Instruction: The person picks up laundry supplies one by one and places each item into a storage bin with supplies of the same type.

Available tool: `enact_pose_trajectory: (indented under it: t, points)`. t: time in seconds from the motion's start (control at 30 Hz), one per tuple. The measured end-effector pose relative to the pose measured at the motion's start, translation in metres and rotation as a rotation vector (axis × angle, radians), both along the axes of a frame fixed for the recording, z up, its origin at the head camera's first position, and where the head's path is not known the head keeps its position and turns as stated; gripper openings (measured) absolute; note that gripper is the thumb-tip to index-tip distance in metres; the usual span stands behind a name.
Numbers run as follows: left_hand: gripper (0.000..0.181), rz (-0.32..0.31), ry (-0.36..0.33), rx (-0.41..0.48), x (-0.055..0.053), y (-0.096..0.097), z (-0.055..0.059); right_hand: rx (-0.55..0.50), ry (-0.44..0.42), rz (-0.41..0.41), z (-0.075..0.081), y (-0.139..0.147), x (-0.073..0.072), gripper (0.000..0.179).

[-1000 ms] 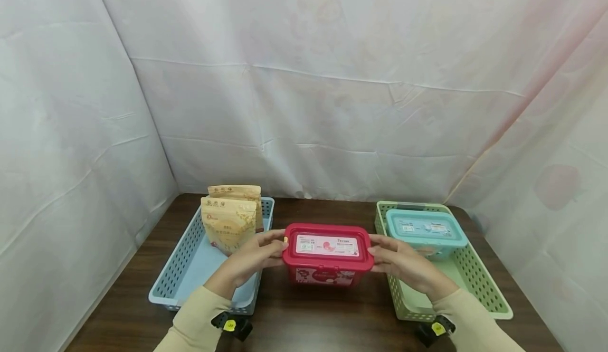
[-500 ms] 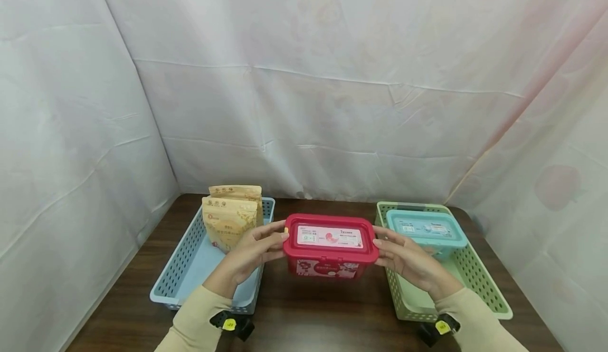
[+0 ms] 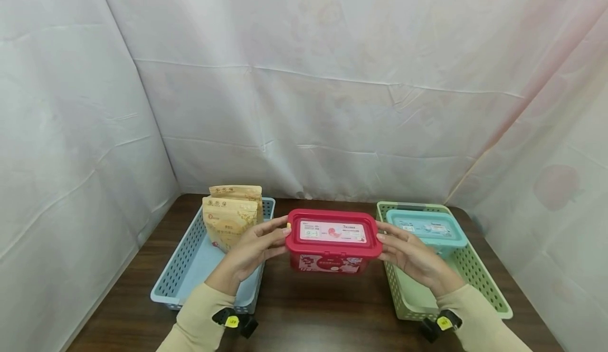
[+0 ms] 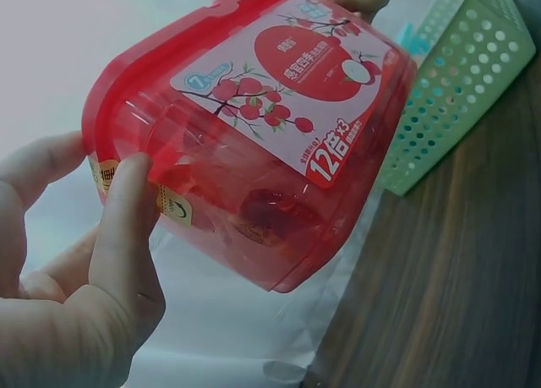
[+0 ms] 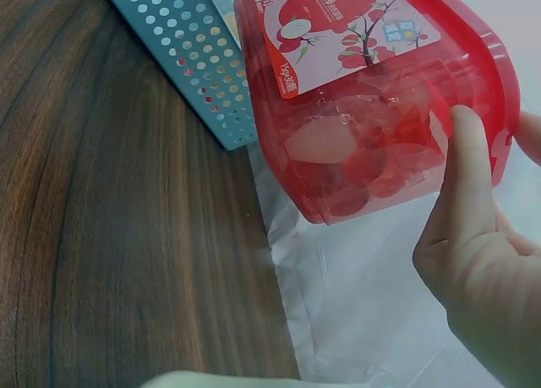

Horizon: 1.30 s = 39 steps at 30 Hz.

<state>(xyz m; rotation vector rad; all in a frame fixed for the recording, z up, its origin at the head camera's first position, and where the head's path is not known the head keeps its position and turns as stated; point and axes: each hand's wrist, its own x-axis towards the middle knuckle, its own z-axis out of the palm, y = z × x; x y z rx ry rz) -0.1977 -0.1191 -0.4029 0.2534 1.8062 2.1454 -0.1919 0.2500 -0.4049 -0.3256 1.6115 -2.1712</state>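
A red lidded plastic box (image 3: 332, 251) with cherry pictures on its label is held up above the table between both hands. Through its see-through red wall, small rounded packs show in the right wrist view. My left hand (image 3: 249, 257) pinches the left end just under the lid, thumb (image 4: 125, 210) on the near side and fingers farther back. At the opposite end my right hand (image 3: 415, 261) grips in the same way, its thumb (image 5: 465, 168) against the wall. The lid is on, facing up.
On the left, a blue perforated basket (image 3: 178, 259) holds two yellow pouches (image 3: 228, 222) standing at its back. A green perforated basket (image 3: 482, 278) on the right contains a turquoise lidded box (image 3: 427, 228). Dark wooden table (image 3: 323, 320) lies beneath, with white cloth (image 3: 332, 104) hung around it.
Both hands have raised the red box and carried it slightly away and to the right. The baskets and what they hold stay in place.
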Motion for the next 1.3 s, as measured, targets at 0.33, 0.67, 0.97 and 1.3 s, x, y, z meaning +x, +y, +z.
enact_pose_trajectory:
  t: [0.33, 0.67, 0.97, 1.3]
  points:
    - [0.059, -0.031, 0.013, 0.029, -0.003, 0.015, -0.001, 0.048, 0.006, -0.047, 0.002, 0.014, 0.002, 0.056]
    - [0.057, -0.099, 0.057, 0.045, -0.005, 0.038, 0.003, 0.057, 0.063, -0.061, 0.003, 0.039, 0.008, 0.036]
    - [0.055, -0.127, 0.056, 0.063, -0.006, 0.067, 0.001, 0.028, 0.094, -0.012, 0.004, 0.071, 0.011, 0.037]
    - [0.05, -0.171, 0.063, 0.11, -0.004, 0.101, 0.002, 0.062, 0.097, -0.072, 0.006, 0.104, 0.02, 0.04]
